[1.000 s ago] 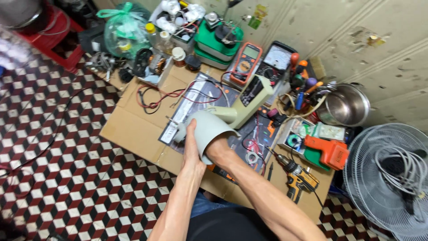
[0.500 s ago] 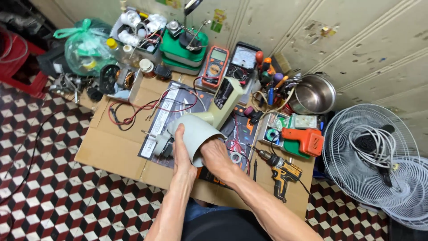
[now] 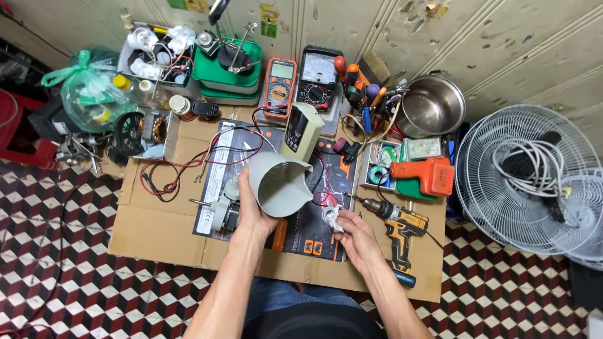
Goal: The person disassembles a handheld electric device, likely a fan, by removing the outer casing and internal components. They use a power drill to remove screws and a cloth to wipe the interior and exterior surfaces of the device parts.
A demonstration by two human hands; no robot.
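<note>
Below us we see a sheet of brown cardboard (image 3: 157, 229) spread over the checkered tile floor (image 3: 56, 251), and to its right a white fan guard (image 3: 521, 169) with a coil of white cable lying in it; on the cardboard lies a dark work mat (image 3: 314, 232) with orange markings. Against the wall behind stands a steel pot (image 3: 433, 107), left of it an analogue multimeter (image 3: 319, 78) and an orange digital multimeter (image 3: 281, 88) side by side, and further left a green tray (image 3: 227, 75) and a knotted green plastic bag (image 3: 88, 94). Near the mat's right edge we find an orange glue gun (image 3: 424, 177) and, below it, a yellow-and-black cordless drill (image 3: 396, 232). Over the middle of the mat our left hand (image 3: 251, 210) holds up a grey plastic fan housing (image 3: 279, 182), its open round end turned toward the left, the fingers wrapped around its lower side and the thumb against the rim. Just right of it our right hand (image 3: 358, 242) pinches a small white part (image 3: 331, 218) between thumb and fingertips, close above the mat, beside red wires (image 3: 323, 198)
</note>
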